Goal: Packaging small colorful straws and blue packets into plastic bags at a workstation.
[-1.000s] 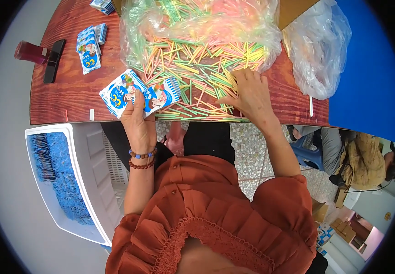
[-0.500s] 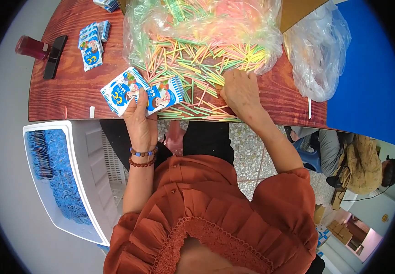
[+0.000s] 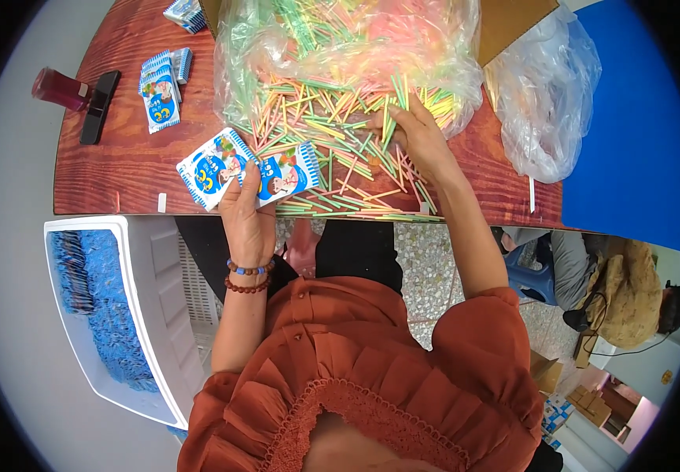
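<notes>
Left hand (image 3: 247,216): fingers grip two blue packets (image 3: 247,167).
Right hand (image 3: 417,135): fingers pinch green straws (image 3: 393,106), 12 o'clock.
Remaining: large straw pile (image 3: 340,157) loose on tabletop (image 3: 119,165).
Done: packet stack (image 3: 160,88), 10 o'clock.

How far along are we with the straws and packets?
Done: a white bin beside the table holds many blue packets. In hand: the left hand holds two blue packets; the right hand pinches a few straws. Left: a large straw pile and a spare packet stack.
</notes>
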The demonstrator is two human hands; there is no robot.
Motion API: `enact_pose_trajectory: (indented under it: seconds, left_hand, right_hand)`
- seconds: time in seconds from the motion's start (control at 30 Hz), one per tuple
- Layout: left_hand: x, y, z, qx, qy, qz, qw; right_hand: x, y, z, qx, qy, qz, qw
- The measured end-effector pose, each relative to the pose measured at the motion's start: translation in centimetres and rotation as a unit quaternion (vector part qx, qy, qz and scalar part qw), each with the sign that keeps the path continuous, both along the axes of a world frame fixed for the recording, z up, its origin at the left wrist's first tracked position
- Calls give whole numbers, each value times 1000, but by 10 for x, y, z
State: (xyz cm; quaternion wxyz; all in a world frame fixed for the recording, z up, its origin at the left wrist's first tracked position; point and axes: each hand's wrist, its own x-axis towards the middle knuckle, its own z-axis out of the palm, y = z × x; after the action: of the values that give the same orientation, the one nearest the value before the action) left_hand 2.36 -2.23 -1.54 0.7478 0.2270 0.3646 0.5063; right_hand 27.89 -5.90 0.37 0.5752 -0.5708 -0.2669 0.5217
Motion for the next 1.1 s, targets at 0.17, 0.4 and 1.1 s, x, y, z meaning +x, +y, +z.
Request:
enact_pose_trajectory:
  seconds: [0.17, 0.4, 1.1]
  left_hand:
    - [3, 2, -6, -2, 5, 1, 1000]
    - [12, 8, -4, -17, -23, -37, 999]
    - [31, 11, 4, 2, -68, 46, 997]
  right_hand:
    - [10, 15, -32, 124, 172, -28, 977]
    - [-11, 22, -23, 193, 325, 31, 925]
    - [-130, 34, 19, 367, -14, -122, 922]
